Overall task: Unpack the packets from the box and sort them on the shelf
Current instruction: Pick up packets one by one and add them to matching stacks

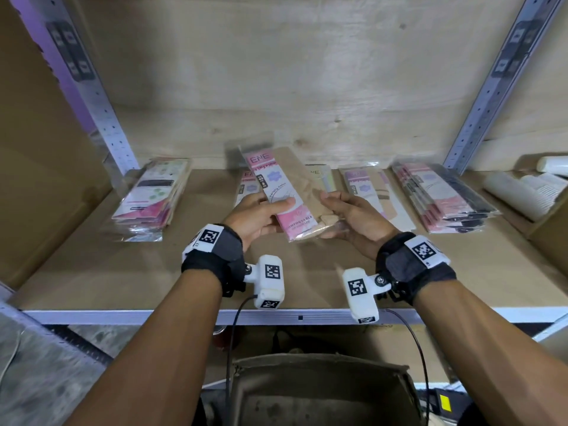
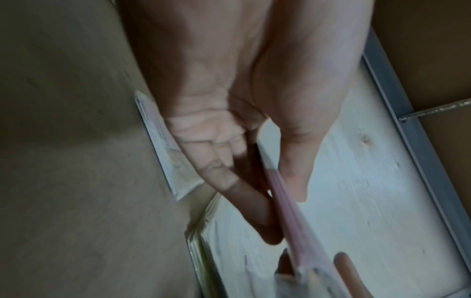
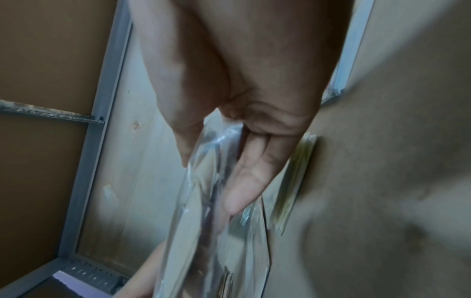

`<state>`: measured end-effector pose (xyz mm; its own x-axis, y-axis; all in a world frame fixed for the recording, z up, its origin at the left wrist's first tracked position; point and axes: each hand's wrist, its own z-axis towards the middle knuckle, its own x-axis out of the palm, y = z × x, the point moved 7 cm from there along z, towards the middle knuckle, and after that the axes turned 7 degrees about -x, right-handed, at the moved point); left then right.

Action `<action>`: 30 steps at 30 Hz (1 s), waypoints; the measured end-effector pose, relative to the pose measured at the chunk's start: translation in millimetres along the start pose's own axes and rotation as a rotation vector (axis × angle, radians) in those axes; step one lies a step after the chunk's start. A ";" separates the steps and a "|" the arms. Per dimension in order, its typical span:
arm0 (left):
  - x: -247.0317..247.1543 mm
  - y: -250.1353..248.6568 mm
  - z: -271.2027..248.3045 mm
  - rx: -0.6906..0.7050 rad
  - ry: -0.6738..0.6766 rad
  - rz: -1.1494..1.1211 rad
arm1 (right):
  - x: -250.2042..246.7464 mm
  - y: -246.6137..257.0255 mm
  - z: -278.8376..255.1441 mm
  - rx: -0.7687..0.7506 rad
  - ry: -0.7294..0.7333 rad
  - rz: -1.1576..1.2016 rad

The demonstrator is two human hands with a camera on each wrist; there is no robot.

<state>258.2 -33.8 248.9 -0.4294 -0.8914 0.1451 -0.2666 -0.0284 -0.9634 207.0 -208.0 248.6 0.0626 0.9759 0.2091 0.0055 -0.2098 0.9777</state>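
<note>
The box (image 1: 322, 392) sits below the shelf edge (image 1: 123, 316). Above the shelf, the left hand (image 1: 255, 216) pinches a pink packet (image 1: 282, 195), and the right hand (image 1: 356, 216) grips a clear-sleeved one (image 1: 310, 192), possibly the same bundle. Separate them and match prints. Bare board lies between the left stack (image 1: 150, 198) and the middle piles (image 1: 368, 189).
</note>
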 end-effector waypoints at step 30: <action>-7.8 2.4 3.3 -0.049 0.008 -0.079 | 4.7 -4.5 -9.0 0.045 0.173 -0.032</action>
<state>263.8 -28.4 244.8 -0.4121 -0.8837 0.2217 -0.3416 -0.0757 -0.9368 198.3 -201.9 245.4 -0.1107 0.9770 0.1821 0.0492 -0.1776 0.9829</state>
